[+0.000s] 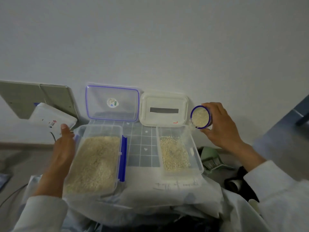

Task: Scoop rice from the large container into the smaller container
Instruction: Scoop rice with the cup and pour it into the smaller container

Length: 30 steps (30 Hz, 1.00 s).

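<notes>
While the right hand (222, 126) grips a small round blue-rimmed cup (200, 117) full of rice, tilted over the far right corner of the smaller clear plastic container (197, 148), grains spill from its lip toward the thin rice layer inside. Left of that container stands the large clear rectangular container with a blue clip (122, 158), heaped with rice. Against its left wall rests the left hand (64, 148), fingers straight, holding nothing.

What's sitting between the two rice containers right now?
Nothing stands between the large container and the small container: the head view shows only a bare strip of the grid mat there.
</notes>
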{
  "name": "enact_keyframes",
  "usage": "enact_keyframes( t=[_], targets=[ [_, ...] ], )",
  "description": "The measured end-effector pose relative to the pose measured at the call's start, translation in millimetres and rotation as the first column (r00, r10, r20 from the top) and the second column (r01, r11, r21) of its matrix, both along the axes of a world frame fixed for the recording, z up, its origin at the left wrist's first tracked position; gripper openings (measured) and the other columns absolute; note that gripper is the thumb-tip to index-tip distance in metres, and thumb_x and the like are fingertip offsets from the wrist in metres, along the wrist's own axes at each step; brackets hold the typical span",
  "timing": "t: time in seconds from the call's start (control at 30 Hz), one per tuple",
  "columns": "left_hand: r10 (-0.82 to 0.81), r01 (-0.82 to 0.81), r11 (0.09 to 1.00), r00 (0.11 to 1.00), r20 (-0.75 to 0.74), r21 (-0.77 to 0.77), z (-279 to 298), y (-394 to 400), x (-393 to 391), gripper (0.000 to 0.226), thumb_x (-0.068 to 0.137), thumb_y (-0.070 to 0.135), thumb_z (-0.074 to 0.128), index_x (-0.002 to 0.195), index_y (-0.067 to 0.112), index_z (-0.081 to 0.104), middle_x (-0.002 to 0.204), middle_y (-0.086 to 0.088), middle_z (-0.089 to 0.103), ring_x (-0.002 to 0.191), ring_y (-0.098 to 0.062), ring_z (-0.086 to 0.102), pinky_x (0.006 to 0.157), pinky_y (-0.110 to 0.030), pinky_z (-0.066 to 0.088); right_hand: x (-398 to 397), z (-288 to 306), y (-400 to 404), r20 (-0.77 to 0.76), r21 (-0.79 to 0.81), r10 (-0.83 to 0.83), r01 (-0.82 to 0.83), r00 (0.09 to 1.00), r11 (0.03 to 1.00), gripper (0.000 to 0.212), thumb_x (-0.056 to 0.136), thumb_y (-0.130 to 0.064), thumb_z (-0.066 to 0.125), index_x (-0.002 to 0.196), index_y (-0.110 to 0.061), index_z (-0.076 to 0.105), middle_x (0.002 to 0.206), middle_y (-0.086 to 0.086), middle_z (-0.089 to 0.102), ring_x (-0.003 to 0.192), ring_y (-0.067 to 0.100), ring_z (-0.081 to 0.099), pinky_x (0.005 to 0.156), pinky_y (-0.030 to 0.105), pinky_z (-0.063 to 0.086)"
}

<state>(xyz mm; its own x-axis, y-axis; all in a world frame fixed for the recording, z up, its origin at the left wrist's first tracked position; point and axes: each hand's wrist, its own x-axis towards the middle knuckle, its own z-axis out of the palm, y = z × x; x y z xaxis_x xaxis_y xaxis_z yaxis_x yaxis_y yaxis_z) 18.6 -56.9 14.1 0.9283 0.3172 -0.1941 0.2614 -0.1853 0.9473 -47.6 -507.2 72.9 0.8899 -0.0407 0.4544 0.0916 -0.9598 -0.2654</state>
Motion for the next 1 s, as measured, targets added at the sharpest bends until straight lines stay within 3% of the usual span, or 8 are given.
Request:
enact_keyframes(
  t=[0.3, 0.67, 0.87, 1.0],
  targets=[
    [-0.019, 0.018, 0.999, 1.000, -0.022, -0.032, 2, 0, 1, 0.101, 0.078, 0.083, 0.011, 0.138, 0.009, 0.046, 0.144, -0.015, 0.044, 0.128, -0.034, 0.043, 0.107, -0.052, 0.031, 6, 8, 2, 0.028, -0.063, -0.006, 0.008, 1.000, 0.998, 0.081, 0.067, -0.026, 0.087, 0.133, -0.026, 0.040, 0.131, -0.002, 0.043, 0.113, 0.023, 0.050, 0.085, 0.037, 0.048],
    [-0.015, 0.012, 0.998, 0.999, -0.040, -0.064, 3, 0, 0, 0.107, 0.070, 0.086, 0.013, 0.139, 0.011, 0.044, 0.145, -0.016, 0.043, 0.130, -0.034, 0.042, 0.108, -0.052, 0.029, 7, 26, 7, 0.057, -0.197, -0.012, 0.023, 0.998, 0.980, 0.081, 0.065, -0.023, 0.088, 0.132, -0.020, 0.042, 0.131, 0.005, 0.046, 0.114, 0.029, 0.049, 0.086, 0.042, 0.044],
    [-0.008, 0.006, 1.000, 0.998, -0.054, -0.030, 5, 1, 0, 0.095, 0.081, 0.078, 0.010, 0.138, 0.010, 0.045, 0.145, -0.017, 0.043, 0.130, -0.037, 0.041, 0.106, -0.053, 0.029, 7, 31, 8, 0.063, -0.286, -0.019, 0.036, 0.998, 0.958, 0.082, 0.063, -0.020, 0.089, 0.131, -0.018, 0.044, 0.128, 0.007, 0.049, 0.110, 0.031, 0.050, 0.084, 0.041, 0.043],
    [-0.009, 0.008, 0.999, 0.999, -0.050, -0.032, 4, 0, 0, 0.108, 0.069, 0.087, 0.011, 0.138, 0.010, 0.045, 0.145, -0.016, 0.043, 0.131, -0.036, 0.040, 0.107, -0.053, 0.029, 6, 34, 8, 0.067, -0.304, -0.005, 0.025, 0.998, 0.952, 0.080, 0.064, -0.017, 0.087, 0.131, -0.016, 0.044, 0.129, 0.007, 0.048, 0.113, 0.030, 0.048, 0.087, 0.040, 0.041]
  ],
)
